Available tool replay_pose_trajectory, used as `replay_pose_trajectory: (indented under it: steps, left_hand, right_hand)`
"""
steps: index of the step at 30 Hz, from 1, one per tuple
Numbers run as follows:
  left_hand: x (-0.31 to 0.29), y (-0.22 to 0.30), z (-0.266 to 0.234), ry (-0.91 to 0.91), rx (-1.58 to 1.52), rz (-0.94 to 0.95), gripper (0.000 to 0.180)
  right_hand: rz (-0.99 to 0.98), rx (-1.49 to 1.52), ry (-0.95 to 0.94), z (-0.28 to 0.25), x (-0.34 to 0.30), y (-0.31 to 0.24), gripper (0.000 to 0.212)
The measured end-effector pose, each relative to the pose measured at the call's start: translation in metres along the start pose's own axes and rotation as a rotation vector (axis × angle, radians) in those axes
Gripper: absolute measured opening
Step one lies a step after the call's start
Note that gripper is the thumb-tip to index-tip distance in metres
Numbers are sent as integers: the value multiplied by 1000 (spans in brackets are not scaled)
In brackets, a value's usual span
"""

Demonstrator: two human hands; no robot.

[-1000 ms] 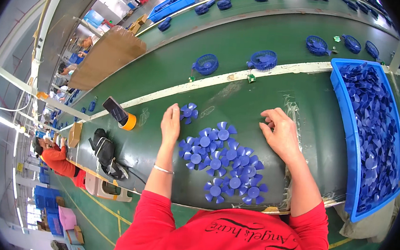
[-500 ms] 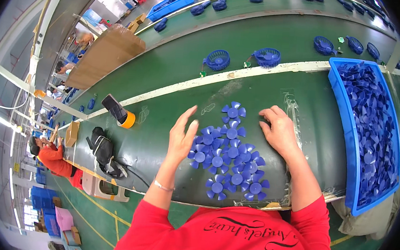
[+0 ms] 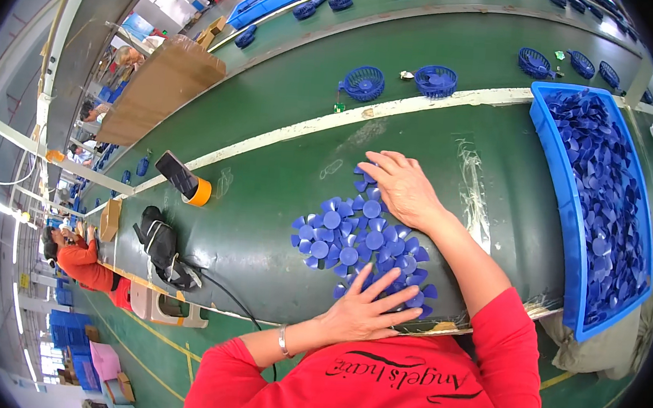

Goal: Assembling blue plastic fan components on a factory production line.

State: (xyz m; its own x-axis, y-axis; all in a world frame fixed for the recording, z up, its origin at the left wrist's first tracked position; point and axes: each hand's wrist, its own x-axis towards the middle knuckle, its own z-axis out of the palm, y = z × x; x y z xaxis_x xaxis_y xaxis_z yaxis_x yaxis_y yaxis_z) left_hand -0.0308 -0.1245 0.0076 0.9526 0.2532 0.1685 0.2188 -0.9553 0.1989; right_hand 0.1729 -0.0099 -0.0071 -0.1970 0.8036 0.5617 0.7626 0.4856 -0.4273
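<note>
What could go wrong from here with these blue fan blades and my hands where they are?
Some fan blades could slip off the near edge of the green table, since your left hand is spread over the pile close to it. Crowded blades might catch on each other if your right hand pushes them. The black cable passes behind your left forearm and could snag.

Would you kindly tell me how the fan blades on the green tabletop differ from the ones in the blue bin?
Arrangement: the tabletop blades lie in a mostly flat cluster, while the bin blades are heaped at many angles.
Amount: the tabletop blades are far fewer than the bin blades.
Hands: the left hand and right hand are over the tabletop blades, while neither is at the bin blades.
Both sets are blue, with round hubs.
</note>
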Motion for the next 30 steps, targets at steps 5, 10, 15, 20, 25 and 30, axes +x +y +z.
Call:
replay_pose_trajectory:
  steps: [5,10,15,20,25,30]
  left_hand:
    - [11,-23,-9,-75,4,127,55]
    - [20,-47,-13,1,10,121,51]
    - [37,-49,-7,33,-72,114,50]
    - [26,-64,-8,337,-16,-35,49]
    - [-9,-89,-18,775,-35,-774,35]
    - [-10,-96,-13,749,-226,-891,38]
  right_hand:
    - [84,-132,-113,-3,8,-2,30]
    - [320,-301,-11,-34,-11,6,40]
    - [434,-223,172,-45,-35,14,54]
    - [517,-275,121,-58,-33,23,37]
    - [530,-309,79,-60,-29,27,29]
    - [504,-322,84,-61,-28,22,31]
